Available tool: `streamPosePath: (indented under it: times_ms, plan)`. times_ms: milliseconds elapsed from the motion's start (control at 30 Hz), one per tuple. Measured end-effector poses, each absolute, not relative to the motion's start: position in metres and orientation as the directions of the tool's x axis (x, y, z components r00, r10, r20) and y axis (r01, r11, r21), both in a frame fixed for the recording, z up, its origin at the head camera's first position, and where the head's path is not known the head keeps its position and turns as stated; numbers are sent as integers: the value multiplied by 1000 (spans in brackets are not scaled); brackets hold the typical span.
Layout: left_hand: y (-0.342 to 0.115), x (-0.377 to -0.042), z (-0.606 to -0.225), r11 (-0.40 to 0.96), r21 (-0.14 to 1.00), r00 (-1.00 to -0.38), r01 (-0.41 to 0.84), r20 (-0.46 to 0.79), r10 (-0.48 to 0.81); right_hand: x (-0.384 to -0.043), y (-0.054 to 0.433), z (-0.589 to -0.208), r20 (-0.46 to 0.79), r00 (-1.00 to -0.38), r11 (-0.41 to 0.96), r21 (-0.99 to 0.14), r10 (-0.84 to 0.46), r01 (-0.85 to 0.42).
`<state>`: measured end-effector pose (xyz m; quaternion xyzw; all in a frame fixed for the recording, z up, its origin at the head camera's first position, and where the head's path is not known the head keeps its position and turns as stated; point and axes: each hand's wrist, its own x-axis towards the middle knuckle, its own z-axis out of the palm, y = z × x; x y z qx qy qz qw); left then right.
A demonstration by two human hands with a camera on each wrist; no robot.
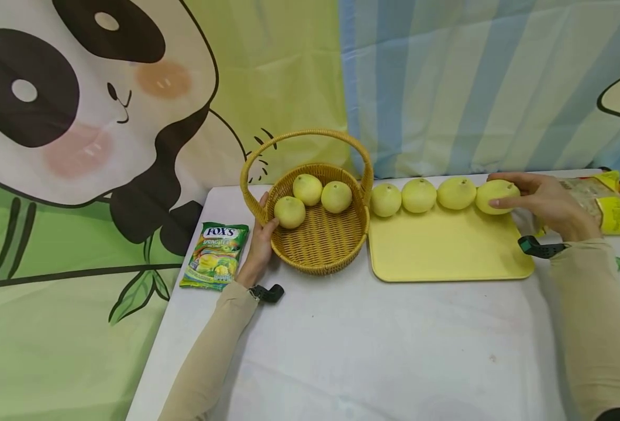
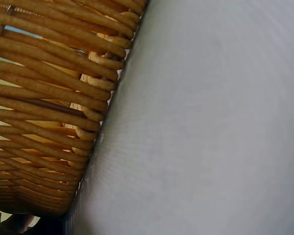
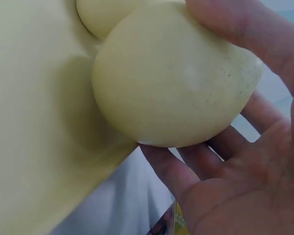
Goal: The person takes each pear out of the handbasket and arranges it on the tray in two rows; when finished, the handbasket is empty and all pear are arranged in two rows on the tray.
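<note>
On the left, my left hand point(image 1: 258, 248) grips the side of a woven wicker basket point(image 1: 320, 266), its thumb over the rim. Three pale yellow melons, one of them a melon point(image 1: 290, 212) near that thumb, lie inside the basket under its arched handle. The left wrist view is filled by the basket's woven wall point(image 2: 49, 107) close up. Along the back of a yellow tray point(image 1: 447, 248) stands a row of several similar melons. My right hand point(image 1: 552, 202) holds the rightmost melon point(image 3: 171, 83) between thumb and fingers, over the tray's right corner.
A green candy bag point(image 1: 216, 254) marked FOX'S lies left of the basket. Beyond the right hand is a yellow and clear packet point(image 1: 607, 202). Behind the white table point(image 1: 373, 345) hangs a printed cloth point(image 1: 289, 70) with a panda and stripes.
</note>
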<state>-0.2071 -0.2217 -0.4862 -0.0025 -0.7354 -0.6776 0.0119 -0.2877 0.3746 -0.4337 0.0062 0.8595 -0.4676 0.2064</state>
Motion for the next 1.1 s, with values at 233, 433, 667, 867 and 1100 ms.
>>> streamPosePath:
  times_ms: [233,433,667,867,1100]
  plan:
    - [-222,-206,-487,79,996,-999,32,33,-10,-292,376,-436,-349,-914,548,-815,-206,188]
    - [-223,-207,-488,82,996,-1000,27,28,-7,-298,379,-442,-346,-908,524,-833,-237,180]
    - [-224,-207,-490,106,994,-999,31,35,-40,-303,384,-451,-288,-913,510,-853,-291,106]
    - [-223,-209,-491,98,994,-999,39,41,-26,-302,387,-459,-171,-915,420,-907,-366,2]
    - [-221,-208,-488,101,994,-999,31,34,-34,-303,387,-460,-66,-911,301,-951,-407,-66]
